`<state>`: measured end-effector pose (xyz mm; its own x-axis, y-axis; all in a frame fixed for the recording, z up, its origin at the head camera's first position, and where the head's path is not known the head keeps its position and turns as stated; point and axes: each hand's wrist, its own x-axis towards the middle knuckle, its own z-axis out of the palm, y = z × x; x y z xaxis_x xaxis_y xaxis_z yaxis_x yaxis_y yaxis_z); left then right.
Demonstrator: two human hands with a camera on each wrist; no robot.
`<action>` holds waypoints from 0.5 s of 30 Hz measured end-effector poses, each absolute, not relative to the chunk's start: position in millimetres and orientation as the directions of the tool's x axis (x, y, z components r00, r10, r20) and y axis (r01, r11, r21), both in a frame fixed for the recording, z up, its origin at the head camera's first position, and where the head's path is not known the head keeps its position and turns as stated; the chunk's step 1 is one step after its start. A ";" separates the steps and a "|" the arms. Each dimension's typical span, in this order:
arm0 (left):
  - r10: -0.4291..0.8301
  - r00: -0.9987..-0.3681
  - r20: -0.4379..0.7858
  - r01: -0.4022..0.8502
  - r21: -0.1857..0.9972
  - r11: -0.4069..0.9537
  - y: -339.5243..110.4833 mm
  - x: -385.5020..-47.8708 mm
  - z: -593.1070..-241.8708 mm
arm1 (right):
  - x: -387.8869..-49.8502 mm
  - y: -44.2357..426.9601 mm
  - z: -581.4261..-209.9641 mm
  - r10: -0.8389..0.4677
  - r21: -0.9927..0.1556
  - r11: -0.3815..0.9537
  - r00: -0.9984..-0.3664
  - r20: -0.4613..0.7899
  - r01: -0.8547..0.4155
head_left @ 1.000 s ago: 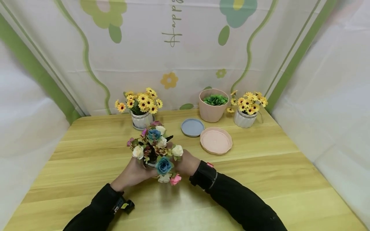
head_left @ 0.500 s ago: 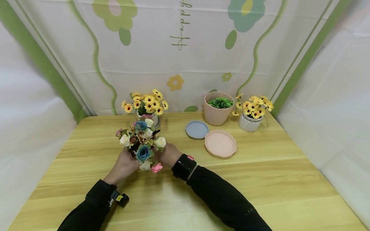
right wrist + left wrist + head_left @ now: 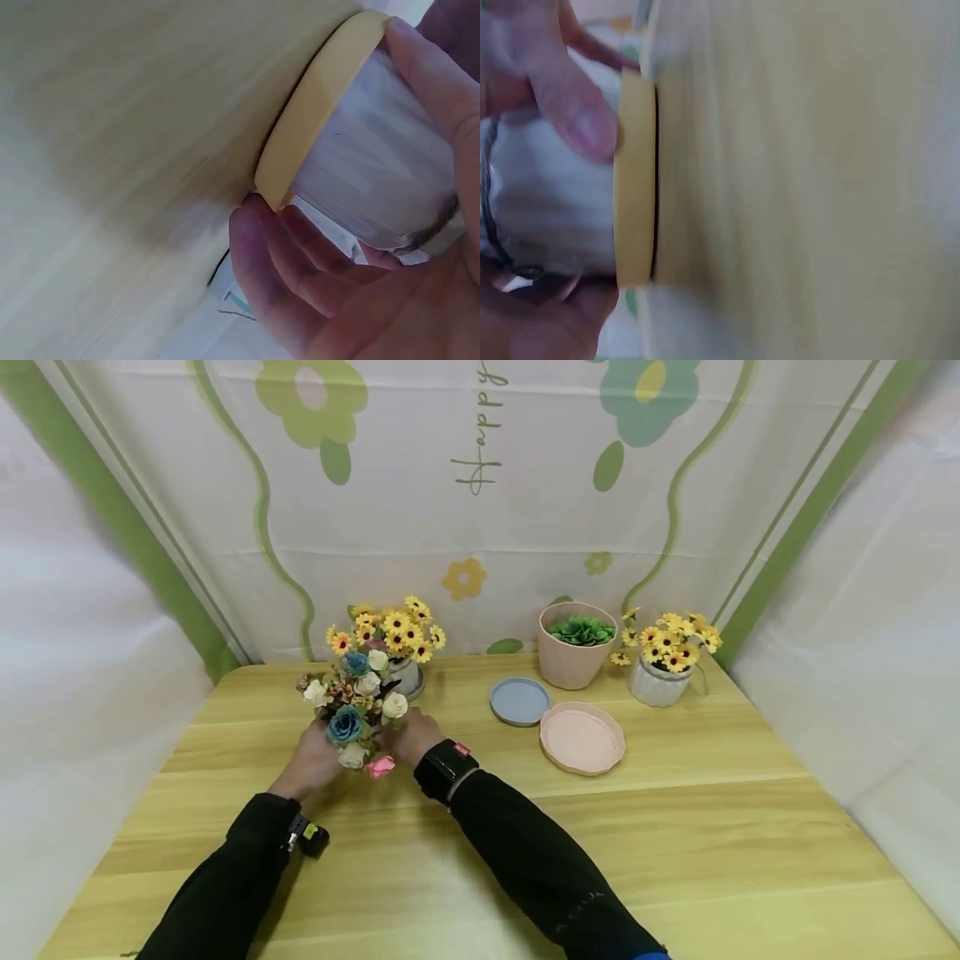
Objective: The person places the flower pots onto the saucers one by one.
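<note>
Toward the far edge of the tabletop (image 3: 675,868), left of its middle, a white pot (image 3: 559,195) with mixed roses (image 3: 348,714) is held over a yellow saucer (image 3: 635,187). Just behind it, a second white pot (image 3: 405,677) of yellow flowers (image 3: 401,627) stands on a grey-blue saucer (image 3: 418,683), partly hidden by the roses. To the right, a blue saucer (image 3: 520,702) lies next to a pink saucer (image 3: 582,739). Beyond these, near the far edge, is a pink pot (image 3: 573,662) with a green plant (image 3: 581,631); closer to the far right corner stands a grey-white pot (image 3: 658,685) of yellow blooms (image 3: 671,643).

Both arms, in black sleeves, reach from the near edge. The left hand (image 3: 311,760) and right hand (image 3: 412,737) hold the white pot from opposite sides, fingers curved round it at the saucer's rim. The wrist views are blurred, so whether the saucer touches the tabletop is hard to tell.

"Happy" runs sideways up the cloth (image 3: 397,510) behind. A red tag (image 3: 462,749) marks the right wristband (image 3: 442,770), its lettering unreadable.
</note>
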<state>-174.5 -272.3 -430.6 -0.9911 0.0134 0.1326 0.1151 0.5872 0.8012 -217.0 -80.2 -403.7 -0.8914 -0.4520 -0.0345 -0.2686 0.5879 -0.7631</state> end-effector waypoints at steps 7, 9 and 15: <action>0.074 -0.987 0.141 0.157 0.790 0.592 -283.6 -181.4 -428.2 | -222.9 -95.0 -405.3 -0.429 -0.744 0.606 -0.903 -0.007 -0.281; 0.078 -0.986 0.147 0.164 0.786 0.596 -287.5 -184.1 -429.1 | -226.1 -100.7 -407.2 -0.415 -0.734 0.621 -0.910 -0.011 -0.274; 0.099 -0.987 0.129 0.162 0.756 0.634 -295.7 -197.1 -428.9 | -239.8 -116.4 -413.9 -0.364 -0.715 0.666 -0.929 -0.063 -0.213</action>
